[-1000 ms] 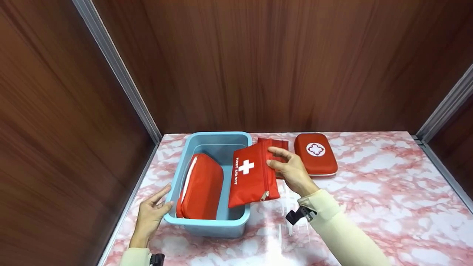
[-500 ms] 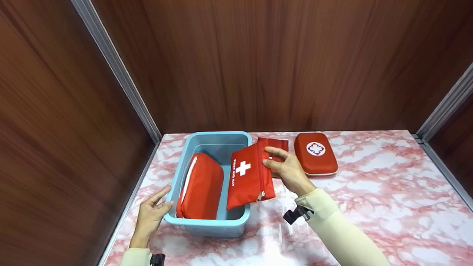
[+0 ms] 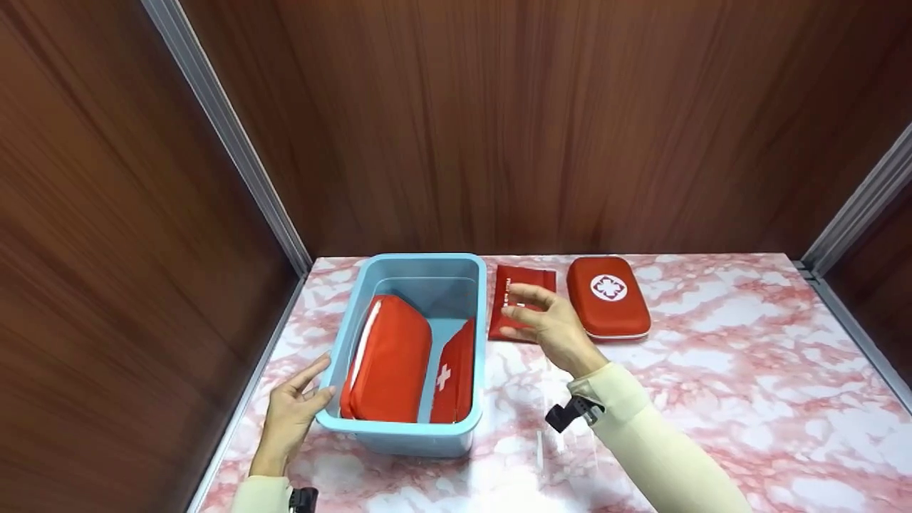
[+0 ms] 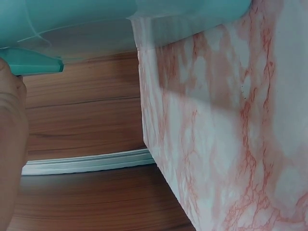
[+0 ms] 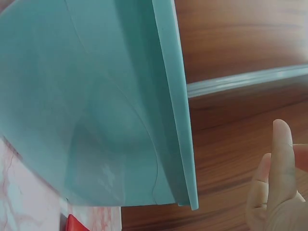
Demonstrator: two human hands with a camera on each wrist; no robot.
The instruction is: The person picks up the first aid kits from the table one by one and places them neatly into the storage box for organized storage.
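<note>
A light-blue plastic bin (image 3: pixel 399 427) stands on the table. Inside it, a thick red pouch (image 3: pixel 393 363) with a white edge leans at the left. A flatter red first aid pouch (image 3: pixel 454 377) with a white cross lies against the right wall, partly hidden by the rim. My left hand (image 3: pixel 288 417) touches the bin's left rim, thumb and index finger extended and spread apart. Right of the bin, my right hand (image 3: pixel 559 328) hovers with fingers apart and holds nothing. Another red first aid pouch (image 3: pixel 500 322) lies behind those fingers.
A red hard case (image 3: pixel 613 313) with a round white emblem lies at the back right. The pink-and-white marbled table (image 3: pixel 748 399) is bordered by a wood-grain back wall (image 3: pixel 541 128) and side walls with metal corner strips.
My right hand has let go of the first aid pouch, which dropped into the bin beside the thick one. The fingers have spread. My left hand has stayed at the rim.
</note>
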